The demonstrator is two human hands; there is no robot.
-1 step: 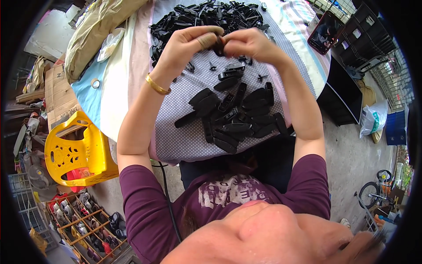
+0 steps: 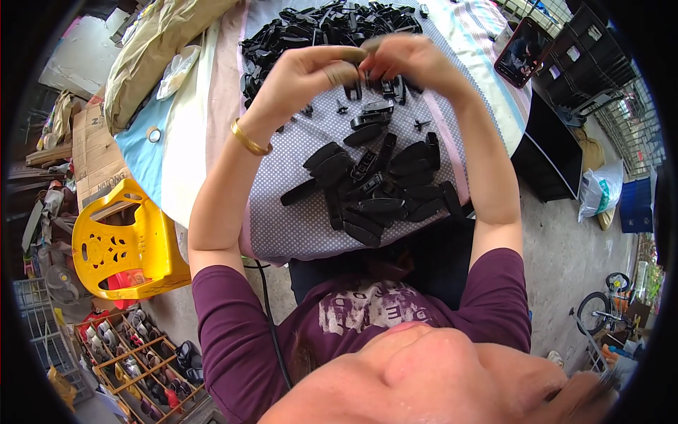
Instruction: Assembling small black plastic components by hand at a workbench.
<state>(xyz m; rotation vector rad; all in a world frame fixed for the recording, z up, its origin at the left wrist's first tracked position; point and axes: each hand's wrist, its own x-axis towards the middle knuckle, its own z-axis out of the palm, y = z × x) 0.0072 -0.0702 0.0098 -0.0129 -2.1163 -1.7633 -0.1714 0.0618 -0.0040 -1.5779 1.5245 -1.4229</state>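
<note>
Over the far part of the table, my left hand (image 2: 311, 73) has its thumb and fingers pinched together, with a small black plastic part (image 2: 352, 92) showing just below the fingertips. My right hand (image 2: 412, 62) meets it there, fingers curled and blurred by motion; what lies between these fingers is hidden. Just beyond both hands spreads a large heap of black plastic parts (image 2: 339, 25). Nearer to me lies a looser pile of black elongated oval parts (image 2: 381, 205). Between the two piles sit a few stacked pieces (image 2: 367, 133) and small dark fittings (image 2: 421, 125).
A patterned cloth (image 2: 282, 226) covers the table. A phone (image 2: 524, 53) stands at the right edge, near black crates (image 2: 586, 63). Left are a tape roll (image 2: 153, 134), a yellow plastic chair (image 2: 131, 244) and a shoe rack (image 2: 145, 367). A black cable (image 2: 267, 304) hangs beside me.
My right hand has risen slightly and turned, its fingers now over the left fingertips. The left hand has shifted slightly, and the black part between them is more covered. The piles have not moved.
</note>
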